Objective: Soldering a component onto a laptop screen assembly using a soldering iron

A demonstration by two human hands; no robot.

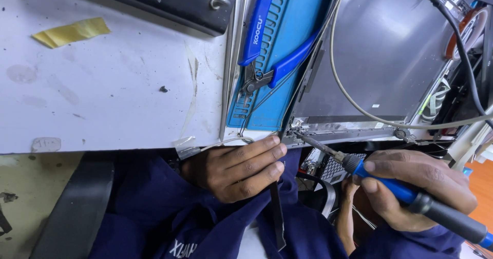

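A white counter (pixel 102 100), scuffed and stained, fills the left side of the view. A scrap of yellow tape (pixel 72 31) is stuck on it, well to the left of the blue tray. A dark, flat case with a metal latch (pixel 164 0) lies along the counter's far edge, just left of the tray's top. The blue slotted tray (pixel 280 79) lies at the counter's right edge, and a pair of blue-handled cutting pliers (pixel 267 59) rests on it, jaws pointing toward the person.

Just below the tray, the left hand (pixel 236 169) is curled closed, its fingertips pinching a thin dark strip (pixel 277 207) that runs down from the tray's lower right corner over the person's dark blue work coat (pixel 154 213).

To the right of the tray lies a large grey metal panel (pixel 380 53), with a pale cable (pixel 354 100) looping across it. At the panel's near corner, just right of the tray's bottom edge, the metal tip of a soldering iron (pixel 400 189) touches a small hinge area. The right hand (pixel 416 187), farther right of the tray, is wrapped shut around the iron's blue and black handle, with the index finger laid along the top. Black cables (pixel 462 48) and cluttered parts sit beyond the panel's right edge.
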